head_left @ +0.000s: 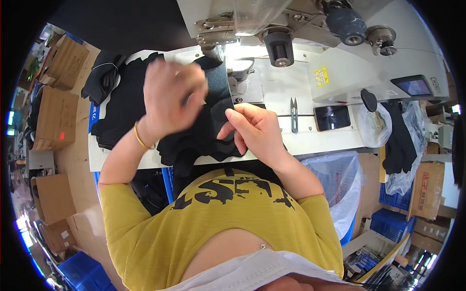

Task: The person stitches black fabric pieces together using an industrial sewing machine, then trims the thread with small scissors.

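Note:
A piece of black fabric [219, 85] lies on the white sewing table, its upper end close to the needle area of the sewing machine [347, 72]. My right hand [257, 131] pinches the fabric's right edge, thumb and forefinger together, just in front of the machine's plate. Over the black cloth to the left hangs my left hand [174, 94], smeared by motion, so its fingers cannot be read. Under and beside it spread several layers of cut black pieces [121, 109], which reach the table's front edge. A dark rolled bundle [103, 77] sits at the far left.
Thread snips [294, 116] and a phone [332, 118] lie right of my right hand. Further right are a clear plastic bag [374, 127] and hanging black pieces [400, 145]. A bin with a plastic liner [335, 179] stands below the table. Cardboard boxes [56, 119] line the left.

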The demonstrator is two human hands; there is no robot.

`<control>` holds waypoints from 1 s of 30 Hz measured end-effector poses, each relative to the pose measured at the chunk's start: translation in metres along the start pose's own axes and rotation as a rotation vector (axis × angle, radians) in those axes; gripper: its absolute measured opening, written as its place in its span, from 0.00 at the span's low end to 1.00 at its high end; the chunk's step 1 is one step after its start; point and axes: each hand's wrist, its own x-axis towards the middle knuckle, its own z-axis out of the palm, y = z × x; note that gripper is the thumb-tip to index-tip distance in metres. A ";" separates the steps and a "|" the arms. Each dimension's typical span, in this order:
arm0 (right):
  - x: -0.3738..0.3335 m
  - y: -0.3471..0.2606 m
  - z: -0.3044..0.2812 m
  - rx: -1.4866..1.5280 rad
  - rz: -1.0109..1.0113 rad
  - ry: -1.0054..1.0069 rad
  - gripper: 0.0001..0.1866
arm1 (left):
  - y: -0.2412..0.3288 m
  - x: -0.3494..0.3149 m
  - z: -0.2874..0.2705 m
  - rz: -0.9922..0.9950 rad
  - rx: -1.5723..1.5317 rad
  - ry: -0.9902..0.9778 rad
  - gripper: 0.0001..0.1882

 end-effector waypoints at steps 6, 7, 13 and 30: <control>0.015 -0.005 0.004 -0.021 -0.067 0.014 0.14 | 0.018 -0.028 0.009 0.317 0.085 0.019 0.15; 0.019 -0.006 0.005 -0.009 -0.082 0.008 0.14 | 0.012 -0.028 0.013 0.321 0.059 0.046 0.15; 0.041 -0.002 0.009 0.081 -0.158 0.030 0.14 | -0.006 -0.021 0.020 0.283 0.013 0.062 0.17; 0.043 0.011 0.004 0.057 -0.134 0.045 0.12 | -0.025 -0.006 0.041 0.192 0.078 0.110 0.14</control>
